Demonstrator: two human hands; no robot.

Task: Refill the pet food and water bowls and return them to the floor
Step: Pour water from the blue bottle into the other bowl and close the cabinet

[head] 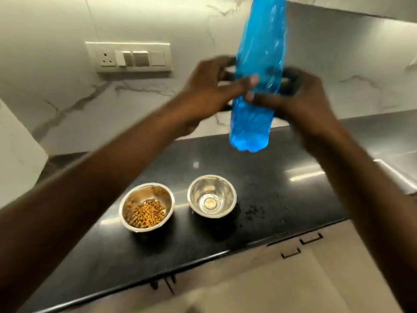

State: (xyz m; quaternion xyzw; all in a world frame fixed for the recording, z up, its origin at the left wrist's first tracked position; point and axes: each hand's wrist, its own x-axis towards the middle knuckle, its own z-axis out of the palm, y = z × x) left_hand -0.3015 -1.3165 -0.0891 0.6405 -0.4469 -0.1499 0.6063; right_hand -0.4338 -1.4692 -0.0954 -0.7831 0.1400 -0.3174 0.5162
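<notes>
A blue translucent plastic bottle [257, 71] is held upright in the air above the black countertop [282, 181], its top cut off by the frame. My left hand [207, 91] grips it from the left and my right hand [300, 102] from the right, both near its lower half. Below, two steel bowls stand side by side on the counter. The left bowl [146, 207] holds brown and yellow pet food. The right bowl [212, 195] looks empty. The hands and bottle are blurred.
A switch and socket panel [128, 57] is set in the marble wall at the back left. Small dark crumbs [255, 211] lie right of the empty bowl. Cabinet drawers with black handles [311, 239] run under the counter's front edge. A steel sink edge [397, 175] shows at right.
</notes>
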